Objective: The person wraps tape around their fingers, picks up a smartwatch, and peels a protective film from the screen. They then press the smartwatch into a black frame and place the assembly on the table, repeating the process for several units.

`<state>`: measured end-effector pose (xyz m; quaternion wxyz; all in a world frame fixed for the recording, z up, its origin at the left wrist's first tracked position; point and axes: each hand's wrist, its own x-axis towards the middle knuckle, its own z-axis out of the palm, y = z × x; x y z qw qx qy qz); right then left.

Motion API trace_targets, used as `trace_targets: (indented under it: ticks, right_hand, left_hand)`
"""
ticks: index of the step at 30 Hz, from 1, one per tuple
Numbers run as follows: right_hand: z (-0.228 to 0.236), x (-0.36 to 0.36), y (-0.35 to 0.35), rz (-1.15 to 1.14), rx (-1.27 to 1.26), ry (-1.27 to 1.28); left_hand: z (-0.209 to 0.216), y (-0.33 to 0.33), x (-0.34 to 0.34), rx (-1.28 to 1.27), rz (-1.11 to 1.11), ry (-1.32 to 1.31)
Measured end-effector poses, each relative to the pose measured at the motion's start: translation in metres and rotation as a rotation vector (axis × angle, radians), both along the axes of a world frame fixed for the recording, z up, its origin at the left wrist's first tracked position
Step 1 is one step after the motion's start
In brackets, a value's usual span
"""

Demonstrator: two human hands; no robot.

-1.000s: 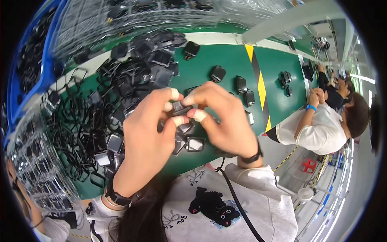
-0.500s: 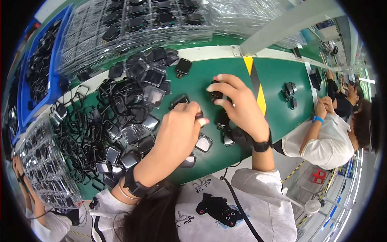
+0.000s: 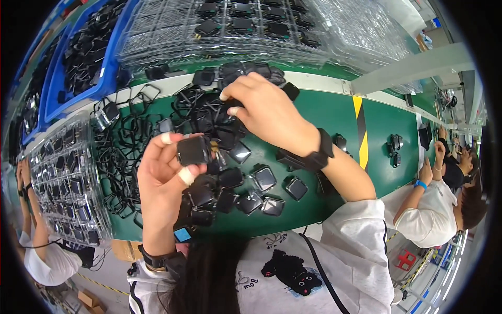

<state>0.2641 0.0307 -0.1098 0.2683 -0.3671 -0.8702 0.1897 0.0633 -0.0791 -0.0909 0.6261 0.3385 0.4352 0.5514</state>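
Observation:
My left hand (image 3: 162, 180), palm up with white covers on the fingertips, grips a black square screen module (image 3: 193, 150) by its edges. A small gold-coloured connector (image 3: 214, 148) sticks out at the module's right side. My right hand (image 3: 269, 110) is bent over the upper part of a pile of black parts. Its thumb and forefinger curl around something dark that I cannot make out against the pile. Thin black square frames (image 3: 125, 152) lie tangled to the left of my left hand. Several dark square screen pieces (image 3: 263, 178) lie to its right, some in clear film.
Clear plastic trays (image 3: 172, 34) with black modules stand along the back. Blue bins (image 3: 89, 97) of black parts are at the far left. Yellow-black tape (image 3: 361, 137) crosses the green table (image 3: 314, 110). A co-worker (image 3: 429, 212) sits at the right, and another person's arms (image 3: 39, 209) show at the left.
My view has shifted left. My left hand has moved left and turned palm up, showing the black module. My right hand has moved left, from the bare green surface to the pile of parts.

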Motion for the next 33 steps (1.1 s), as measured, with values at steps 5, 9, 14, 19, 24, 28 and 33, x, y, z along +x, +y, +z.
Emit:
trace_targets:
  ticks: [5, 9, 14, 19, 24, 28, 33]
  right_hand:
    - [0.027, -0.013, -0.003, 0.085, 0.065, 0.052]
    - [0.058, -0.032, -0.036, 0.178, 0.065, 0.085]
    - [0.038, -0.041, -0.054, 0.153, -0.108, 0.201]
    - [0.03, -0.033, -0.063, 0.061, -0.639, 0.317]
    - [0.024, -0.033, -0.054, 0.088, -0.887, 0.657]
    - [0.025, -0.023, 0.015, -0.034, -0.077, 0.11]
    - [-0.001, -0.006, 0.052, 0.016, 0.103, -0.194]
  left_hand:
    - [-0.01, 0.0, -0.007, -0.009, 0.084, -0.056]
    - [-0.01, -0.002, -0.002, -0.058, -0.002, -0.306]
    - [-0.011, -0.004, -0.008, -0.114, -0.095, -0.168]
    - [-0.019, -0.012, -0.01, -0.118, -0.081, -0.137]
    - [-0.014, -0.01, -0.006, -0.114, -0.046, -0.253]
    - [-0.015, -0.009, -0.012, -0.011, 0.129, -0.241]
    - [-0.016, -0.009, -0.016, 0.001, 0.139, -0.275]
